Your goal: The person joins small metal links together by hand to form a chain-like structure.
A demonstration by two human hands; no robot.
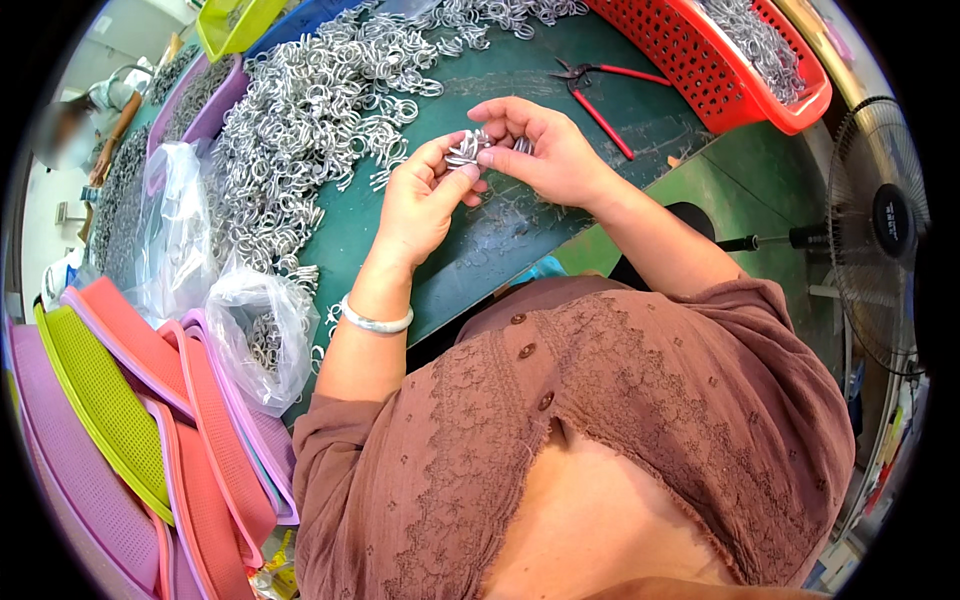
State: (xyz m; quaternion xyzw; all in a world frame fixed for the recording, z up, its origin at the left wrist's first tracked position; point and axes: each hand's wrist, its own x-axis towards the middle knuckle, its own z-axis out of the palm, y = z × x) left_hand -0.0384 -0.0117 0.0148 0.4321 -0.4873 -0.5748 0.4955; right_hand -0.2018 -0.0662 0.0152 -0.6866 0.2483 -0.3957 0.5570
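Observation:
My left hand point(423, 200) and my right hand point(548, 152) meet over the green table point(470, 250), fingers bent inward. Between their fingertips is a small cluster of shiny silver metal ring pieces point(466, 150). My left thumb and fingers pinch this cluster, and my right thumb touches its right side. More silver pieces point(523, 145) show in the curl of my right fingers. Left of my hands spreads a large heap of the same silver ring pieces point(290, 120). Red-handled pliers point(603, 118) lie spread on the table beyond my right hand.
A red perforated basket point(715, 85) holds metal pieces at the far right. A clear plastic bag point(255, 345) with pieces inside sits by my left forearm. Stacked coloured baskets point(105, 400) fill the lower left. A fan point(890, 225) stands right. Another person point(110, 110) is far left.

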